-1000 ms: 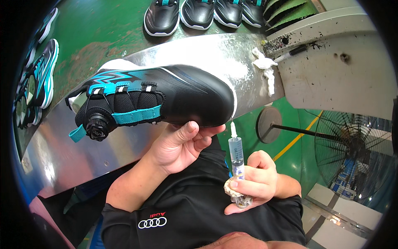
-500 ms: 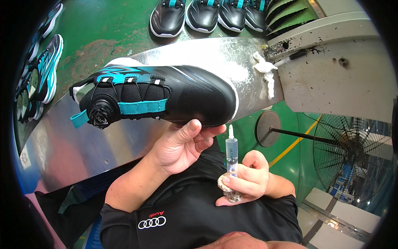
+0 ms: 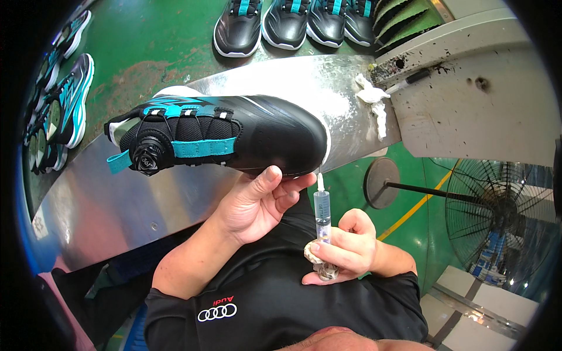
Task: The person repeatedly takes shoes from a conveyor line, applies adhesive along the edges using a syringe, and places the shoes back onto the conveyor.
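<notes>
A black shoe [image 3: 275,131] with turquoise straps and a round lacing dial lies over the metal plate, its toe pointing right. My left hand [image 3: 257,202] grips it from the near side near the toe, thumb on the upper and fingers partly hidden under the edge. In my right hand [image 3: 345,248] is a clear syringe [image 3: 322,207] of liquid, held upright with a crumpled whitish cloth [image 3: 313,251] bunched beside its lower end. The syringe's thin needle reaches the rim between the shoe's toe and its white sole.
The metal plate [image 3: 117,205] crosses in front of me. Several matching shoes [image 3: 237,29] stand at the far side, others [image 3: 73,102] at the left. A white rag [image 3: 373,96] and a dark-handled tool [image 3: 415,79] lie by the grey machine housing [image 3: 468,117]. A fan [image 3: 500,210] stands at right.
The shoe's toe and the syringe have shifted slightly left in view. Both hands keep the same grip, and the needle stays at the toe's edge.
</notes>
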Tool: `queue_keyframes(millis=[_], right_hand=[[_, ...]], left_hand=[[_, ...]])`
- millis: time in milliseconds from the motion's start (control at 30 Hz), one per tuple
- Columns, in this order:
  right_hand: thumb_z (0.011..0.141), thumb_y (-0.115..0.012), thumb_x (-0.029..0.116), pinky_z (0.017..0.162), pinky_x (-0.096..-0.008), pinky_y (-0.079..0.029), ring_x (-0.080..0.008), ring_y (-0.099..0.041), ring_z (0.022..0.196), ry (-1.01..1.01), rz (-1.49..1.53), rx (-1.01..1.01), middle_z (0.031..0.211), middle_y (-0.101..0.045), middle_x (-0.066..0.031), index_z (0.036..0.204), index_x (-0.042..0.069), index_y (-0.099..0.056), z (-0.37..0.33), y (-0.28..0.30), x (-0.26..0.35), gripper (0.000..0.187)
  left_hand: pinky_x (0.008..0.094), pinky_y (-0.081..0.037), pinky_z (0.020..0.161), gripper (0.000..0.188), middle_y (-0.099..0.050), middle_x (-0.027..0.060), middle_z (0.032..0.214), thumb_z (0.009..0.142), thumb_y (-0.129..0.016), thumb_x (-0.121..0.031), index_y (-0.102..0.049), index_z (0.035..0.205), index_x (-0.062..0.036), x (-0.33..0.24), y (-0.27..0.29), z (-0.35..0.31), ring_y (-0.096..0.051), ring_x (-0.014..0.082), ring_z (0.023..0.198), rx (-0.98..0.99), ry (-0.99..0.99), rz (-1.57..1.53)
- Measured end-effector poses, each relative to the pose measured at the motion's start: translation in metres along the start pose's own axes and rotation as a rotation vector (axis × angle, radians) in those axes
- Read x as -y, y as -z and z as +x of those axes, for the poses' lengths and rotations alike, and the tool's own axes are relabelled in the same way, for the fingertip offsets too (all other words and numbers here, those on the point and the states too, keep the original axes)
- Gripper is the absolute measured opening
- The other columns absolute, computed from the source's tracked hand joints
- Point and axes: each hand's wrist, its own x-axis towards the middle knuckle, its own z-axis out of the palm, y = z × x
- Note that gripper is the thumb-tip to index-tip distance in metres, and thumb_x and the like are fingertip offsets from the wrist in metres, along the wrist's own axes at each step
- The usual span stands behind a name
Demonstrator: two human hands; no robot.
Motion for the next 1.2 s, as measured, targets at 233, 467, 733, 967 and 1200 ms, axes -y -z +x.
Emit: queue_keyframes(millis=[233, 467, 733, 967, 1200], right_hand=[[0.074, -0.071, 0.038, 0.05, -0.0285, -0.034, -0.018, -0.041, 0.054, 0.094, 0.097, -0.161, 0.075, -0.06, -0.0035, 0.089, 0.006, -0.065, -0.003, 0.016, 0.003, 0.036], [0.067, -0.076, 0.044, 0.062, -0.0348, -0.039, -0.0248, -0.047, 0.066, -0.044, 0.032, -0.264, 0.089, -0.058, -0.0077, 0.112, 0.005, -0.055, -0.015, -0.005, -0.064, 0.063], [0.064, -0.077, 0.042, 0.076, -0.0346, -0.04, -0.0249, -0.05, 0.074, -0.151, 0.118, -0.218, 0.089, -0.058, -0.0045, 0.105, 0.008, -0.058, 0.011, -0.051, -0.12, 0.056], [0.063, -0.08, 0.043, 0.072, -0.0339, -0.038, -0.0226, -0.053, 0.072, -0.174, 0.012, -0.185, 0.087, -0.062, -0.006, 0.105, 0.005, -0.059, 0.01, -0.046, -0.132, 0.06], [0.058, -0.082, 0.035, 0.064, -0.0336, -0.04, -0.0243, -0.044, 0.068, -0.19, -0.003, -0.18, 0.08, -0.059, -0.0051, 0.104, 0.007, -0.058, 0.022, -0.054, -0.127, 0.059]], left_hand=[[0.0298, -0.05, 0.087, 0.05, -0.054, 0.0146, 0.126, 0.092, -0.052, -0.036, -0.047, 0.128, -0.0028, -0.007, 0.032, -0.004, -0.05, 0.0264, 0.12, 0.059, 0.106, 0.022], [0.0349, -0.05, 0.088, 0.058, -0.052, 0.0142, 0.117, 0.087, -0.059, -0.031, -0.035, 0.134, -0.0065, -0.023, 0.044, -0.088, -0.052, 0.0284, 0.111, 0.147, 0.109, 0.156], [0.0444, -0.035, 0.103, 0.064, -0.046, 0.0159, 0.133, 0.085, -0.051, -0.044, -0.042, 0.133, -0.002, -0.061, 0.071, -0.218, -0.046, 0.0347, 0.119, -0.649, -0.282, 0.357], [0.0389, -0.045, 0.095, 0.058, -0.051, 0.0181, 0.123, 0.085, -0.058, -0.021, -0.035, 0.132, 0.0028, -0.125, 0.023, -0.094, -0.055, 0.0271, 0.11, -0.364, -0.358, 0.905], [0.036, -0.05, 0.085, 0.035, -0.061, 0.0119, 0.108, 0.087, -0.059, -0.015, -0.051, 0.116, 0.0022, -0.228, 0.009, 0.032, -0.062, 0.0204, 0.095, -0.462, -0.382, 1.066]])
